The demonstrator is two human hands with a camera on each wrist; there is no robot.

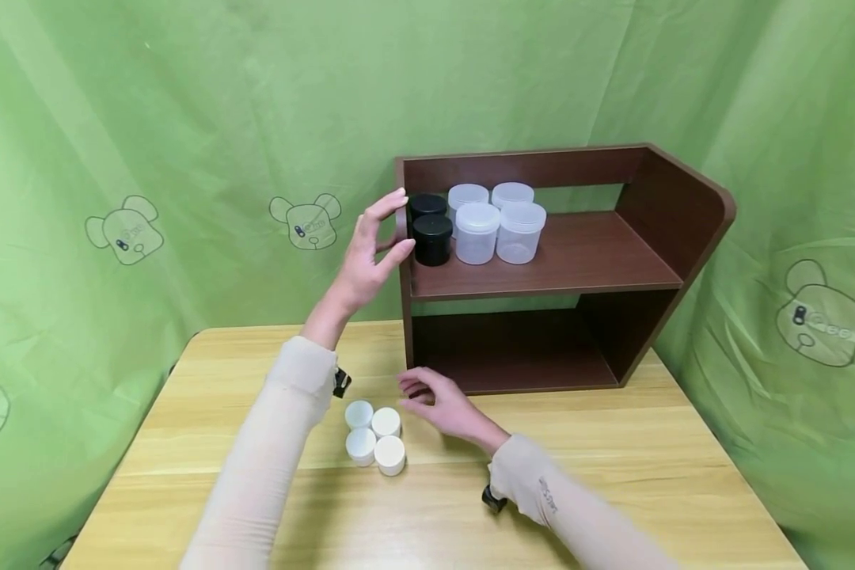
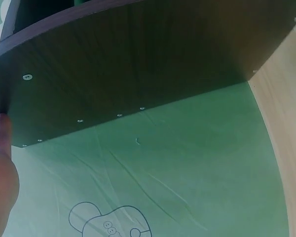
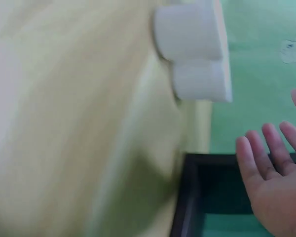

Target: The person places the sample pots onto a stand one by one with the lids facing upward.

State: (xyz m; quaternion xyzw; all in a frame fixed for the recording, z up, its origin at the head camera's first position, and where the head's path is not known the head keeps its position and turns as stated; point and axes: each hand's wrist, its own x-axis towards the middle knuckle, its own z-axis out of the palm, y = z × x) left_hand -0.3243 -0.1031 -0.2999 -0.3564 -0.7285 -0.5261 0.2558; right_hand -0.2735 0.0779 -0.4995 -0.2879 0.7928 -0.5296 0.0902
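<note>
My left hand (image 1: 362,265) is raised at the left side panel of a dark brown two-tier shelf (image 1: 541,281). Its thumb reaches toward the front black jar (image 1: 433,241); in the left wrist view a fingertip (image 2: 2,117) meets the panel's outer face. Behind that jar stands a second black jar (image 1: 427,206). Several translucent lidded jars (image 1: 476,237) are grouped to their right on the upper tier. Low over the table, my right hand (image 1: 447,405) holds nothing, fingers loosely bent, between the shelf's lower front corner and several small white jars (image 1: 389,455).
The small white jars sit clustered on the wooden table (image 1: 577,491), left of the right hand. The shelf's lower tier (image 1: 513,348) is open at the front. A green curtain (image 1: 207,95) with bear drawings hangs behind and at both sides.
</note>
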